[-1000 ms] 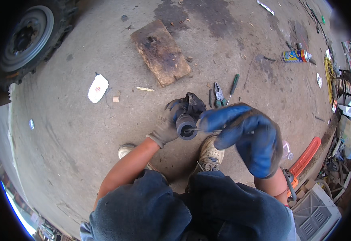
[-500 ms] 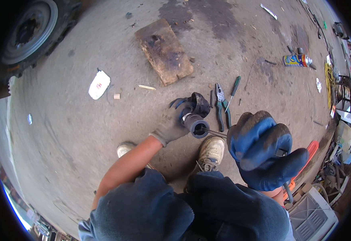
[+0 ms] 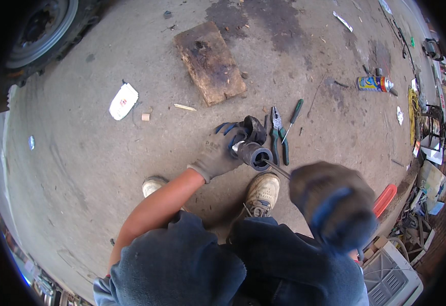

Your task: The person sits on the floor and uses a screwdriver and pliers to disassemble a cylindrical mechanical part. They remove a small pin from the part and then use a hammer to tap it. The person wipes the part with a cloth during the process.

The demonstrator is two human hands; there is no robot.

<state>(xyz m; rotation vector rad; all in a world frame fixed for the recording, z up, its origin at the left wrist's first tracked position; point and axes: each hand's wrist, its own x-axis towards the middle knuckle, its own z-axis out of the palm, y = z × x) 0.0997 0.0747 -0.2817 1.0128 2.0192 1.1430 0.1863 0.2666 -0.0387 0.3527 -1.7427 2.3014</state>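
Note:
My left hand (image 3: 218,154), in a grey and blue work glove, is wrapped round a dark cylindrical part (image 3: 248,152) with a wide black collar behind it. The part's round open end faces right and toward me. A thin metal rod (image 3: 279,169) runs from that opening to my right hand (image 3: 332,206). This gloved hand is closed round the rod and smeared by motion; the tool's handle end is hidden. Beyond the part lie pliers (image 3: 275,145) with green and black handles, and a green-handled screwdriver (image 3: 296,112).
A stained wooden block (image 3: 211,66) lies on the concrete ahead, with a white packet (image 3: 124,102) to its left. At far right are a spray can (image 3: 372,83) and yellow rope (image 3: 413,117). A red-orange object (image 3: 385,200) stands beyond my right hand; a wheel (image 3: 39,30) is far left.
My right hand has turned over, its back now upward, while still round the rod. The cylindrical part has shifted slightly to the right in view. My left hand keeps its grip.

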